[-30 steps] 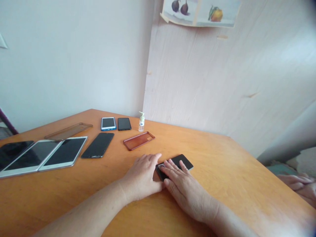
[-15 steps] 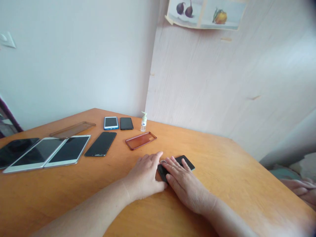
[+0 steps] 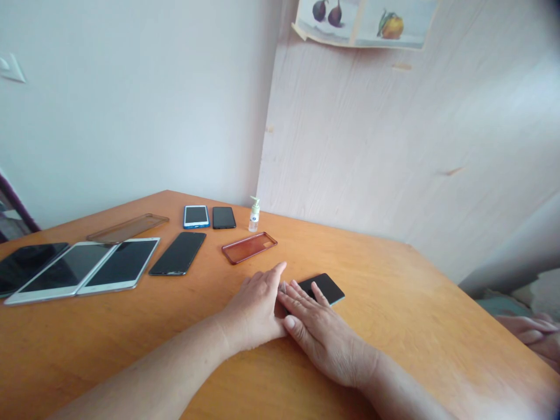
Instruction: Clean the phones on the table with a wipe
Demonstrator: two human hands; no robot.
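Nearest to us, at the lower centre of the frame, our left hand [image 3: 256,306] curves, thumb and fingers parted, around the left end of a slim, black, rectangular phone with a glossy screen [image 3: 330,287]; we cannot tell whether it grips the edges. Our right hand [image 3: 324,332] lies across the phone, its fingers straight and unclenched, a small whitish scrap [image 3: 283,287] at their tips, too hidden to identify. The phone rests on the orange-brown wooden table [image 3: 415,303], just right of and below the frame's centre. Over the last half second our right hand has slid leftward, baring more screen on the right and covering the end beside our left hand, which has barely moved; we judge that the work is now at that end, with our left hand perhaps steadying it. Beyond, near the centre, lies a translucent reddish-brown plastic case [image 3: 245,249], apart from both hands; left of it is a long black phone with a worn lower edge [image 3: 178,254]. Farther back stands a small clear pump bottle with a pale green top [image 3: 254,216].
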